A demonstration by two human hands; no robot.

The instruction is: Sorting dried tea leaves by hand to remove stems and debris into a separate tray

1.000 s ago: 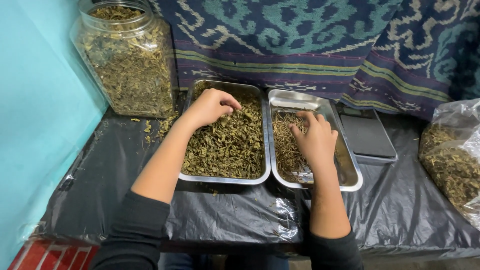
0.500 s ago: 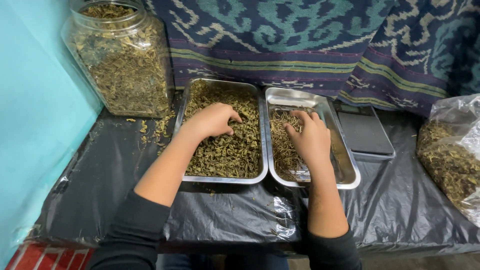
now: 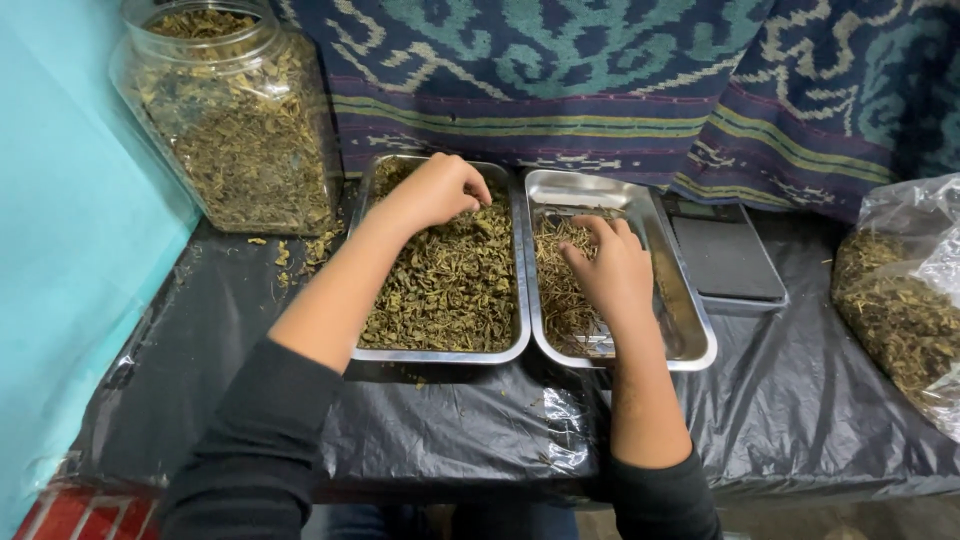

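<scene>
Right, black plastic sheet (image 3: 800,400) spread wide under both my forearms, patterned blue cloth (image 3: 600,90) hanging beyond my fingertips. Big clear jar (image 3: 235,130) of dried leaves stands off past my left knuckles, well apart from them, and a clear bag (image 3: 900,300) of the same stuff slumps out to the right of my right hand. Now the two steel trays, side by side and touching: the left tray (image 3: 440,355) heaped with dried green leaves (image 3: 440,290), my left hand (image 3: 435,190) curled over the far end, fingertips bunched narrow and dipping into the pile — whether they pinch a leaf I cannot tell. My right hand (image 3: 610,270) lies in the right tray (image 3: 690,330), fingers loosely together and pressing on the thin stems (image 3: 560,290) that sit just left of them. Small black scale (image 3: 725,260) just beside that tray, right of my fingers. Loose crumbs (image 3: 300,255) scattered near the jar.
</scene>
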